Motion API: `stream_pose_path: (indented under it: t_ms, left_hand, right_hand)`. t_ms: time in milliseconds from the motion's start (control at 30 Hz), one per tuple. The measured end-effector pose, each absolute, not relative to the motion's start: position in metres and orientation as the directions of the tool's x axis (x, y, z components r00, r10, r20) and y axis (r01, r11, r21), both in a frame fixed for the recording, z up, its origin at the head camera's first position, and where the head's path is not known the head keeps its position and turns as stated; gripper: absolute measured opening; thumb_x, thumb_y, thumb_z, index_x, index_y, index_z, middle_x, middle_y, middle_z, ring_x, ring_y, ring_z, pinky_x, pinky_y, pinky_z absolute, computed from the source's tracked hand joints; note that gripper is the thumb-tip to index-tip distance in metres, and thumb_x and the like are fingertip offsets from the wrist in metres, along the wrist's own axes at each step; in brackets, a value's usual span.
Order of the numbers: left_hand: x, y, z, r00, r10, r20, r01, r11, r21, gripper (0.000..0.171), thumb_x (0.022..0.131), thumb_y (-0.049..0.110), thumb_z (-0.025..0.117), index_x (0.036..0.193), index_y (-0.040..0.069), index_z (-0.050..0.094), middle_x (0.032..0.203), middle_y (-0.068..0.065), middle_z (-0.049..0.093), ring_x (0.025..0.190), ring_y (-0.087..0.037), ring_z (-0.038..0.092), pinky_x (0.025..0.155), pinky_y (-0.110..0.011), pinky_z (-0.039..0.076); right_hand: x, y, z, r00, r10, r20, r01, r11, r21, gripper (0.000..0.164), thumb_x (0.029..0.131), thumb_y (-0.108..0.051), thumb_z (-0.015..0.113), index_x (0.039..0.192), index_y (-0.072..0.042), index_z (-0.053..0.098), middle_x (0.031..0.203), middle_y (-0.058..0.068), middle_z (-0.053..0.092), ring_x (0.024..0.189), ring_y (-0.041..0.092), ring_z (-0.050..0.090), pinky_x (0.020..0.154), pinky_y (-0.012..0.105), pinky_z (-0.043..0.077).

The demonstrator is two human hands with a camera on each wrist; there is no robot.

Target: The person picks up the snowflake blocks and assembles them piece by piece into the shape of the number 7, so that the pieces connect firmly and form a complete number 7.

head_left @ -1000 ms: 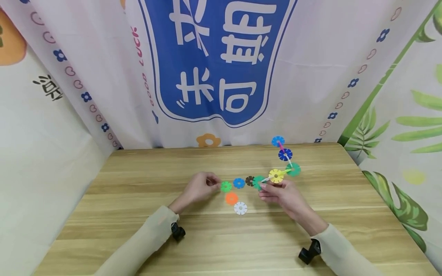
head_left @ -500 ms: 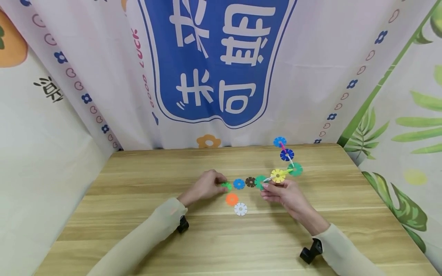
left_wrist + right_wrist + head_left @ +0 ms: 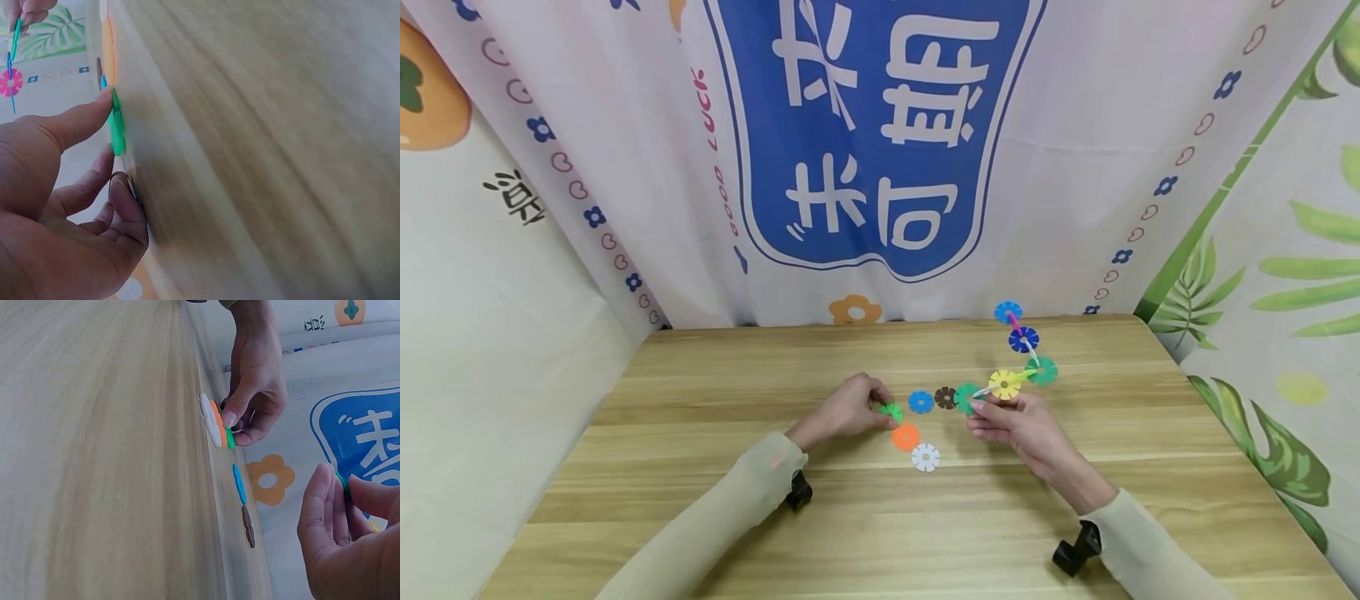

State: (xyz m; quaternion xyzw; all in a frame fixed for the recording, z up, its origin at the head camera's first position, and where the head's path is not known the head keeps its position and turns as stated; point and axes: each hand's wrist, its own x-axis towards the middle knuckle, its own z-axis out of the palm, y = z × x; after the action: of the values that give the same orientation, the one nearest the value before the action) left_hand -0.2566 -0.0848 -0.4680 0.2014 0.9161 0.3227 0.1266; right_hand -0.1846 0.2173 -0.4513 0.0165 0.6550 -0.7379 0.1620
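Holding a light-green disc (image 3: 117, 128), the left hand (image 3: 846, 407) is pinching just beside an orange disc (image 3: 906, 438); the right hand (image 3: 1027, 427) is pinching a teal disc (image 3: 966, 397), linked discs (image 3: 1041, 372) extending beyond that grip.

Wood-grained table (image 3: 880, 533) — lying flat on it, blue disc (image 3: 914, 402), brown disc (image 3: 940, 398) beside, orange disc (image 3: 912, 442), white disc (image 3: 919, 459) just beside that.

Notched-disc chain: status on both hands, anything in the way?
Left hand pinches bright-green notched disc. Right hand holds notched-disc chain by teal end disc. Blue disc, brown disc lie between hands.
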Motion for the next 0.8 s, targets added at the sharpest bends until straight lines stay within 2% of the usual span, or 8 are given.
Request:
stream_pose_path:
  t_ms: [167, 533, 667, 800]
  left_hand:
    - [-0.252, -0.086, -0.467, -0.893, 0.423, -0.152, 0.223, 0.71, 0.668, 0.031, 0.084, 0.024, 0.091, 0.104, 0.011, 0.072, 0.099, -0.001, 0.068, 0.088, -0.014, 0.059, 0.08, -0.028, 0.054]
    - [-0.249, -0.089, -0.468, -0.915, 0.386, -0.118, 0.182, 0.655, 0.733, 0.026, 0.082, 0.014, 0.092, 0.099, 0.01, 0.072, 0.092, -0.001, 0.072, 0.083, -0.012, 0.064, 0.075, -0.025, 0.058]
    - [-0.244, -0.089, -0.467, -0.929, 0.362, -0.08, 0.178, 0.623, 0.762, 0.018, 0.086, 0.009, 0.086, 0.099, 0.011, 0.073, 0.09, 0.0, 0.075, 0.082, -0.01, 0.068, 0.075, -0.026, 0.06]
    - [-0.237, -0.088, -0.463, -0.94, 0.339, -0.038, 0.182, 0.593, 0.784, 0.013, 0.092, 0.011, 0.081, 0.104, 0.012, 0.077, 0.092, 0.002, 0.08, 0.084, -0.009, 0.073, 0.076, -0.026, 0.062]
  right_hand:
    - [-0.186, 0.216, -0.451, -0.945, -0.223, -0.238, 0.263, -0.088, -0.961, 0.017, 0.101, -0.013, 0.072, 0.111, 0.0, 0.068, 0.096, 0.007, 0.08, 0.093, 0.02, 0.08, 0.091, 0.033, 0.066]
    - [-0.188, 0.213, -0.45, -0.946, -0.221, -0.236, 0.258, -0.076, -0.963, 0.022, 0.101, -0.012, 0.071, 0.115, 0.003, 0.065, 0.102, 0.011, 0.079, 0.095, 0.022, 0.079, 0.094, 0.035, 0.065]
    - [-0.189, 0.213, -0.449, -0.947, -0.217, -0.236, 0.258, -0.08, -0.963, 0.022, 0.101, -0.012, 0.07, 0.116, 0.004, 0.065, 0.101, 0.011, 0.079, 0.095, 0.021, 0.08, 0.092, 0.034, 0.066]
    - [-0.191, 0.212, -0.449, -0.946, -0.213, -0.243, 0.263, -0.074, -0.962, 0.022, 0.101, -0.012, 0.07, 0.115, 0.004, 0.065, 0.099, 0.01, 0.079, 0.094, 0.021, 0.08, 0.092, 0.034, 0.066]
